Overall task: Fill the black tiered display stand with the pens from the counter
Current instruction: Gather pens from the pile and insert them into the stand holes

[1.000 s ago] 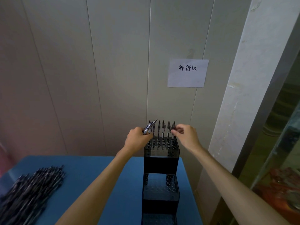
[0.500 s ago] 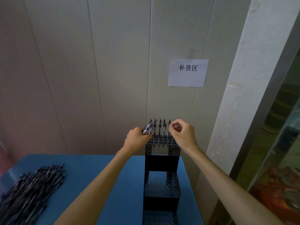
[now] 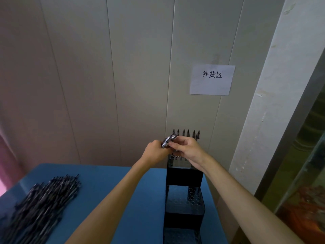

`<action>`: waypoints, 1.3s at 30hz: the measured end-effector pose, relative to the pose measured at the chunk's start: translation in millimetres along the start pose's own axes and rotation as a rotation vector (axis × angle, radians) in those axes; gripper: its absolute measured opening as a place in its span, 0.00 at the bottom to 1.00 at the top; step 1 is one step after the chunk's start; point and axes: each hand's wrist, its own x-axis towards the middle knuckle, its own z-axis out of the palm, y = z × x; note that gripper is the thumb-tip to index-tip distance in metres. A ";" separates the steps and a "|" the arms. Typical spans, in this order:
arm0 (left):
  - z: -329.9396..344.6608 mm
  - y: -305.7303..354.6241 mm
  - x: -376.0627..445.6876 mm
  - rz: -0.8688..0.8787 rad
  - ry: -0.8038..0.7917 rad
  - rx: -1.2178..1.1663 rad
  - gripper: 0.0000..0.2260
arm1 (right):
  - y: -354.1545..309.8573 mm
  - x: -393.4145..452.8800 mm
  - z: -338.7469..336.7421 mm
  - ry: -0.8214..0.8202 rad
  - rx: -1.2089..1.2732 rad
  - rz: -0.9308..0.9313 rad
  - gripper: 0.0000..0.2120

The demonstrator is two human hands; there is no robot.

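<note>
Black tiered stand [image 3: 183, 176], pens [image 3: 186, 133] upright in top row

Stand [image 3: 182, 215] bottom cut off; pen pile [image 3: 35, 210] blurred, cut off.

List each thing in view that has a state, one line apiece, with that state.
Black tiered display stand: upright; top tier's back row holds pens, middle tier's holes empty.
Standing pens: upright in the top tier.
Bundle of pens: held in the left hand.
Right hand: pinching one pen of the bundle.
Pile of pens: loose on the blue counter.
Paper sign: stuck on the wall.
</note>
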 end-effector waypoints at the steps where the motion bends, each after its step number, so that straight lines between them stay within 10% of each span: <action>1: -1.1 -2.4 0.1 -0.008 0.002 0.003 0.13 | 1.7 1.4 2.0 0.007 0.006 0.000 0.11; 15: -17.0 -26.2 9.9 -0.088 0.037 0.004 0.14 | -22.0 19.1 -17.5 0.502 -0.121 -0.303 0.05; 39: -11.2 -35.4 20.8 -0.040 0.049 0.003 0.10 | 25.1 29.6 -3.3 0.410 -0.921 -0.272 0.10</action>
